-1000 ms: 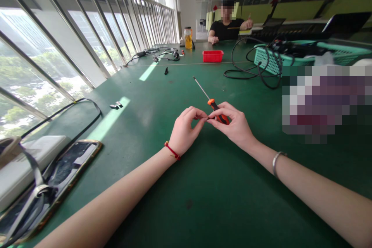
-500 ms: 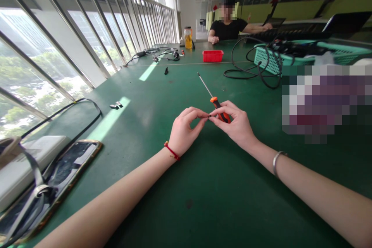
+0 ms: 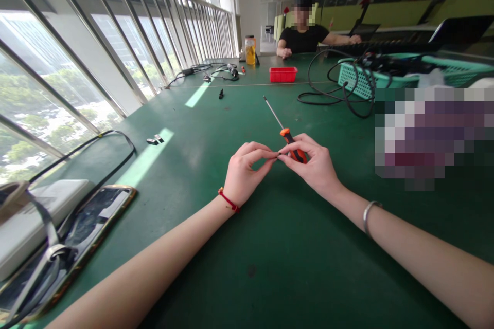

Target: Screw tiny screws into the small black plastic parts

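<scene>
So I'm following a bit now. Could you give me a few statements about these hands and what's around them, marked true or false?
1. The right hand holds a screwdriver. True.
2. The red bracelet is on the same arm as the right hand. False: it is on the left hand's arm; the other arm wears a silver bangle.
3. The screwdriver's tip points away from the person. True.
4. The left hand lies open and flat. False: its fingertips are pinched at a small dark piece.
5. The jar of yellow liquid stands left of the red tray. True.
</scene>
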The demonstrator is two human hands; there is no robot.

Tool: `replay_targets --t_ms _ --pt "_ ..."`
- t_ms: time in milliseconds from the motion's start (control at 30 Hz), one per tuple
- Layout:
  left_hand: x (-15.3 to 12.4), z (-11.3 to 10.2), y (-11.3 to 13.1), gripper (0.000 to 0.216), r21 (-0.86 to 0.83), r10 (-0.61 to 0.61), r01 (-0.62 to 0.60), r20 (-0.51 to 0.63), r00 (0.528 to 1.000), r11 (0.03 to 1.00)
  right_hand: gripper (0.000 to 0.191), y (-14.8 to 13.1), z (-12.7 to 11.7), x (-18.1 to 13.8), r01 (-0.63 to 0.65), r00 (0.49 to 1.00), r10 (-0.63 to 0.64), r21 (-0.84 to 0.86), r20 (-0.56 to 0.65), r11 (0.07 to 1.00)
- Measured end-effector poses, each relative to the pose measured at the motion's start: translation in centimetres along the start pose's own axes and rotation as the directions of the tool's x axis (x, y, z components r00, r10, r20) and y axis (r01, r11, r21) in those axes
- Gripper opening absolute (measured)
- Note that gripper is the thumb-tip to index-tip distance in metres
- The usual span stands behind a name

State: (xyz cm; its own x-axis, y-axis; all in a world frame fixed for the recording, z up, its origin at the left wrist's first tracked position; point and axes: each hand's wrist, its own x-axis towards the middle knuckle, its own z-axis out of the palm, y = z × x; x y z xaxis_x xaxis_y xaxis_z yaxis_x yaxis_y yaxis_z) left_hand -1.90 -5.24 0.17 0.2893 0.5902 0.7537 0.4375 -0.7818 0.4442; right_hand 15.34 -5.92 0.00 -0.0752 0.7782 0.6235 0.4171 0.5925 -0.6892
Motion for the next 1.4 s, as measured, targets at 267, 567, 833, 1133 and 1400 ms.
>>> replay_targets --t_ms 267,567,833,1133,1400 --pt "-0.05 -0.05 -0.03 0.01 -0.03 -0.002 0.002 -0.015 1.0 1.0 0.005 -0.11 0.0 0.02 -0.001 1.0 0.001 0.022 0.0 1.0" --pt "-0.04 -0.07 0.12 0.009 -0.025 0.014 -0.015 -0.034 0.999 1.0 0.006 -0.07 0.01 0.02 0.033 0.999 -0.033 0.006 -0.017 0.999" --pt "0.17 -0.16 0.53 0.006 0.002 -0.012 0.012 -0.001 1.0 1.0 0.006 -0.13 0.0 -0.06 0.062 0.998 -0.062 0.009 -0.02 0.998" --pt "0.12 -0.06 0.52 0.005 -0.012 -0.022 0.023 0.049 0.999 1.0 0.007 -0.3 0.0 -0.03 0.077 0.997 -0.077 0.001 -0.007 0.997" --pt "0.28 -0.12 0.49 0.004 -0.036 -0.076 0.077 0.029 0.997 0.996 0.007 -0.18 -0.04 -0.03 0.087 0.996 -0.087 -0.004 -0.006 0.996"
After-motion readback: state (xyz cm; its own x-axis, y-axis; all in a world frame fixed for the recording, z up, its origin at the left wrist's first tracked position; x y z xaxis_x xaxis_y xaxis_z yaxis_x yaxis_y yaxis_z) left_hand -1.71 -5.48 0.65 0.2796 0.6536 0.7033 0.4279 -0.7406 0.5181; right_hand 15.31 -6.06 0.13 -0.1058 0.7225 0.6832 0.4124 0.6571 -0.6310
